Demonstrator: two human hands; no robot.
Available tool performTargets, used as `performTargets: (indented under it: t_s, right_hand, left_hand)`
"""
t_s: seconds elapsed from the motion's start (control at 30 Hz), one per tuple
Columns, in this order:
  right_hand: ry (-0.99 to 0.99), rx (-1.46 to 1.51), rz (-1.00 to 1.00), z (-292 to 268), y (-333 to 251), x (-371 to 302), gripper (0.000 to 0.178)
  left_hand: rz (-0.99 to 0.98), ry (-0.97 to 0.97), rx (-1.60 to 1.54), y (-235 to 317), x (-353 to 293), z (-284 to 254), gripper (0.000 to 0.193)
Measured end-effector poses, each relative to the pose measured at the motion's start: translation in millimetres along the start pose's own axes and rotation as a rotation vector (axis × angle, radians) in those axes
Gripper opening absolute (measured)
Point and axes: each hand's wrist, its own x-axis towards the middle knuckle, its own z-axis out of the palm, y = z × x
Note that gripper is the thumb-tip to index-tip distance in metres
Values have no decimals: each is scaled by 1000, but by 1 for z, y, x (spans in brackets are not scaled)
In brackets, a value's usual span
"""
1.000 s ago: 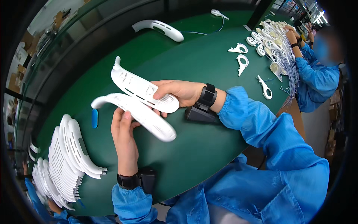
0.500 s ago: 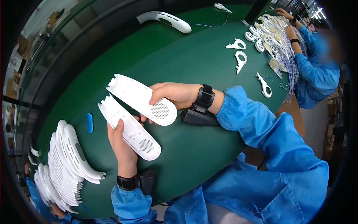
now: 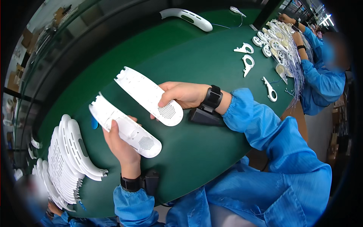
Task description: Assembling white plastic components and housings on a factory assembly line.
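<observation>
Two long white plastic shell halves are held up over the green table, side by side and apart. My left hand [image 3: 123, 145] is closed round the nearer shell half [image 3: 126, 128], its thumb lying on the inner face. My right hand [image 3: 181, 94] grips the farther shell half [image 3: 145, 90] by its right edge, thumb on top near the perforated patch. Each shell has a rounded end with small holes and a jagged, notched end pointing up and left. The inner faces, with small moulded posts, are turned up.
A stack of white slotted shells [image 3: 64, 162] stands at the left, a blue oval piece [image 3: 94, 122] near it. White ring-shaped handle parts [image 3: 248, 65] lie at the right, beside a heap of wired white parts [image 3: 278, 45]. Co-workers sit at right and lower left. Another curved shell [image 3: 187, 19] lies far back.
The two shell halves have moved apart. My left hand has shifted its half slightly left, and my right hand has raised its half a little. The view has turned slightly.
</observation>
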Motion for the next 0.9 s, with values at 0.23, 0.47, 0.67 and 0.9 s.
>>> performTargets:
  t_s: [0.23, 0.47, 0.67, 0.9]
  right_hand:
    - [174, -379, -52, 35, -2, 16, 66]
    - [257, -894, -393, 79, 18, 94, 80]
    - [69, -514, -418, 89, 11, 130, 24]
    - [-783, 300, -154, 71, -38, 109, 64]
  left_hand:
    - [175, 167, -155, 35, -4, -40, 33]
    - [159, 183, -225, 26, -37, -71, 40]
    - [195, 266, -102, 34, -80, -104, 49]
    - [282, 318, -110, 42, -104, -124, 50]
